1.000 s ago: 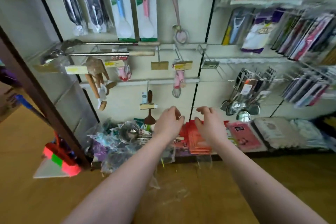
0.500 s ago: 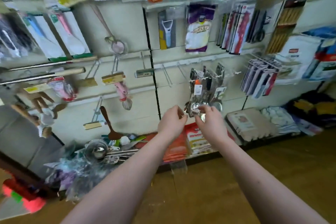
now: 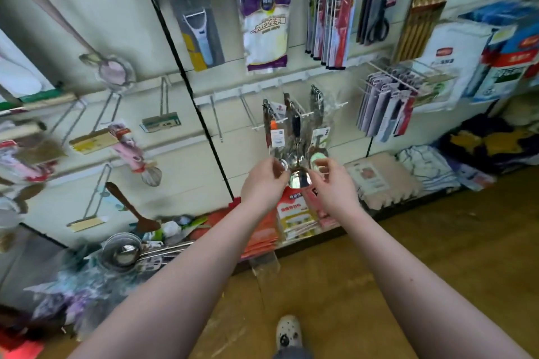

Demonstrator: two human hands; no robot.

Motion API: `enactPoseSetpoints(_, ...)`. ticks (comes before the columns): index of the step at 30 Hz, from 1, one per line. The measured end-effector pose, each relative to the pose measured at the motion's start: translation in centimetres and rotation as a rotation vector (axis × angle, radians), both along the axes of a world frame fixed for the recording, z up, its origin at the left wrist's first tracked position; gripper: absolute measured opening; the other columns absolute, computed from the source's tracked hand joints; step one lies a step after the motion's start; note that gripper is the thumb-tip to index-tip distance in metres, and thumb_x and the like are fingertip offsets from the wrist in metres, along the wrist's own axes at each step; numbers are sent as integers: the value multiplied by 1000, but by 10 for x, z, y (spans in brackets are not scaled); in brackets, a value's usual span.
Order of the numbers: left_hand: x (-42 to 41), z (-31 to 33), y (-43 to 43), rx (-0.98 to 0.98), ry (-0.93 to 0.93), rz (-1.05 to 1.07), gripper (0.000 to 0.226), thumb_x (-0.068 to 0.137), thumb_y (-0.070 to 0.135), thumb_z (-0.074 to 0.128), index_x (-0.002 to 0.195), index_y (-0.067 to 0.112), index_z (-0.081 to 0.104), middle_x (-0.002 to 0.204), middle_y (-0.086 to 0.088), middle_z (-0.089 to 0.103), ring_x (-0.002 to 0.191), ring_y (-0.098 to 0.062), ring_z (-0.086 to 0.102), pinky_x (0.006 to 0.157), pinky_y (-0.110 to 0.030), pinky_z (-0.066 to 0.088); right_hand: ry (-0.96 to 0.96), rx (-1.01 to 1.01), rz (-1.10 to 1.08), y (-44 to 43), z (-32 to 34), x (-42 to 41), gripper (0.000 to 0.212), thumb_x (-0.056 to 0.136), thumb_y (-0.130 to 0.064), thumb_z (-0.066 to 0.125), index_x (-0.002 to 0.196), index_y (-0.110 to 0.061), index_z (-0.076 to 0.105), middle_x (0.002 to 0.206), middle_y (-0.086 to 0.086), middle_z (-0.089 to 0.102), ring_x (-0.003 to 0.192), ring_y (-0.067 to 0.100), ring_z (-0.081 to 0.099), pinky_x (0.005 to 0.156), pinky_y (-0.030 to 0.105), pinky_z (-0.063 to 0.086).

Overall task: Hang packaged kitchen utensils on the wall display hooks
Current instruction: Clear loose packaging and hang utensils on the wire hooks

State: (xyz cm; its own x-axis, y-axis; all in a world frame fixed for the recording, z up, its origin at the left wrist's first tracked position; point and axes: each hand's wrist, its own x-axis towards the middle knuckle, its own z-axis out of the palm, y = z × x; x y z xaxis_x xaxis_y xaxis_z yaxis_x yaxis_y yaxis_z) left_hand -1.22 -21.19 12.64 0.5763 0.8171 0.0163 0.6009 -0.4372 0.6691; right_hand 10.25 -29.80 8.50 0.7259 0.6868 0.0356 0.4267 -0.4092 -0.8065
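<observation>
Where the packaged steel ladles (image 3: 296, 137) hang in a bunch from the white wall hooks (image 3: 306, 114), both hands are raised to their lower ends. The left hand (image 3: 264, 183) pinches the wrap at the left bowl with curled fingers (image 3: 277, 167), and the right hand (image 3: 335, 188) pinches the right bowl the same way. Red and orange packets (image 3: 294, 213) lie just below, and a packed peeler (image 3: 199, 32) hangs higher on the wall.

Both bare arms reach up to a bunch of shiny steel spoons and ladles in clear plastic sleeves (image 3: 296, 137) hanging from white wall hooks (image 3: 256, 127); the left hand (image 3: 264, 183) and right hand (image 3: 335, 188) pinch its lower ends, with orange-red flat packets (image 3: 261, 234) lying below
</observation>
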Motion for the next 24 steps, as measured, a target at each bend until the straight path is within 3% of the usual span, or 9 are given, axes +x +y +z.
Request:
enactPoseSetpoints(3, 23, -8, 25, -45, -58, -11, 10, 94, 27, 56, 95, 18, 51, 95, 4, 59, 80, -8, 53, 67, -20, 38, 17, -25, -18, 23, -7, 22, 34, 92, -38, 53, 122, -21, 50, 120, 0, 57, 110, 19, 55, 91, 44, 51)
enactPoseSetpoints(7, 55, -25, 73, -124, -80, 17, 18, 93, 26, 56, 106, 16, 50, 102, 2, 57, 87, -12, 54, 62, -16, 37, 12, -41, -34, 63, -9, 53, 38, 93, -33, 53, 127, -17, 48, 126, 2, 55, 118, 18, 51, 98, 40, 47)
enactPoseSetpoints(10, 79, -41, 109, -217, -76, 59, 30, 92, 26, 59, 116, 11, 48, 111, -4, 58, 79, -12, 53, 42, -13, 38, -2, -48, -59, 92, -13, 74, 36, 92, -31, 56, 124, -18, 49, 122, 2, 56, 114, 18, 53, 98, 40, 47)
enactPoseSetpoints(12, 92, -49, 126, -274, -44, 90, 39, 89, 25, 62, 122, 11, 45, 115, -5, 57, 80, -13, 53, 38, -16, 38, 2, -64, -79, 108, -18, 86, 36, 91, -32, 57, 123, -19, 49, 120, 3, 58, 109, 19, 56, 93, 42, 51)
enactPoseSetpoints(15, 104, -63, 144, -292, -39, 98, 45, 87, 23, 65, 123, 9, 44, 113, -8, 58, 89, -20, 57, 48, -13, 40, 28, -100, -88, 125, -27, 98, 43, 90, -34, 57, 129, -19, 44, 123, 6, 58, 107, 22, 59, 87, 44, 54)
enactPoseSetpoints(17, 109, -75, 154, -322, -77, 111, 47, 84, 23, 68, 121, 8, 44, 113, -8, 59, 97, -24, 59, 64, -21, 42, 37, -150, -81, 138, -34, 107, 52, 90, -33, 57, 136, -16, 40, 129, 8, 55, 114, 24, 56, 93, 44, 51)
enactPoseSetpoints(21, 123, -88, 172, -414, -70, 140, 54, 81, 27, 71, 123, 10, 43, 118, -6, 58, 101, -22, 60, 76, -30, 50, 78, -246, -62, 162, -48, 128, 57, 92, -31, 56, 141, -13, 34, 136, 10, 49, 120, 27, 51, 100, 44, 46)
enactPoseSetpoints(24, 137, -90, 183, -400, -43, 155, 45, 82, 22, 72, 116, 9, 45, 105, -6, 58, 89, -17, 56, 73, -24, 45, 101, -222, -15, 172, -61, 145, 52, 92, -27, 56, 138, -13, 37, 136, 8, 48, 120, 26, 51, 100, 40, 45)
